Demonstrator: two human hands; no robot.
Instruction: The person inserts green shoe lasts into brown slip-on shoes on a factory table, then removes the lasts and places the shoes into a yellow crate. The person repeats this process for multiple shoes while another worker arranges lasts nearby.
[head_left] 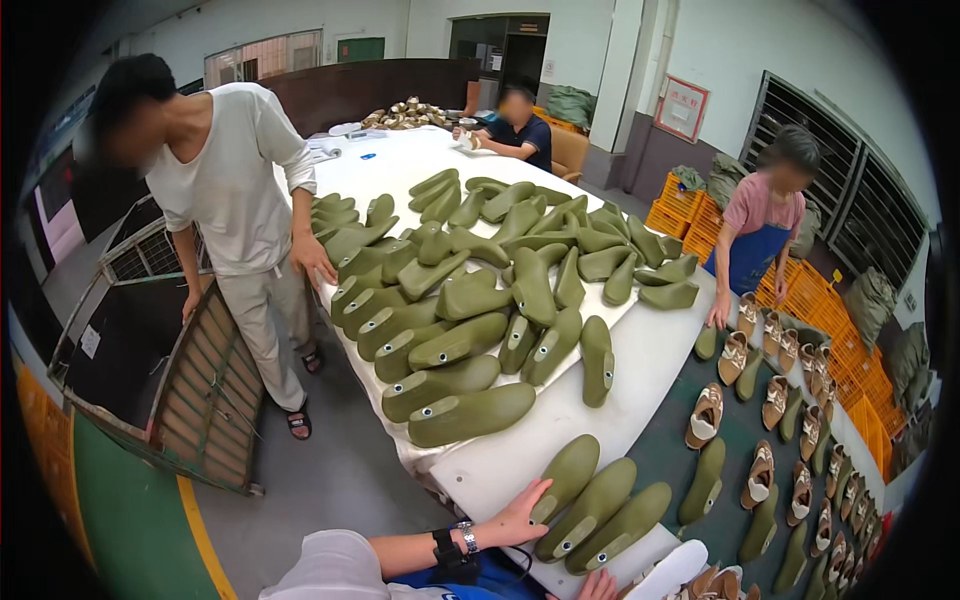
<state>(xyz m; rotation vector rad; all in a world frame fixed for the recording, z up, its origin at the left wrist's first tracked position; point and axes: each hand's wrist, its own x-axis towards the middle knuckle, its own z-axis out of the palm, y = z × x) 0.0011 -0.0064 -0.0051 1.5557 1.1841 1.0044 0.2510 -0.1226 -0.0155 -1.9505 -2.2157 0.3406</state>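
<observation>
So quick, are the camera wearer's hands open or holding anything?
Left hand: touching the leftmost of the three nearest green foot shapes; grip unclear.
Right hand: partly cut off; open or closed can't be told.

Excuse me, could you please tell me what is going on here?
The person's left hand touches the leftmost of three olive-green, foot-shaped lasts lying side by side; the right hand shows only partly, near them at the lower edge. Many similar lasts are heaped on the white table. On the right, a co-worker in a blue apron reaches toward brown-and-white laced shoes and lasts in rows.
</observation>
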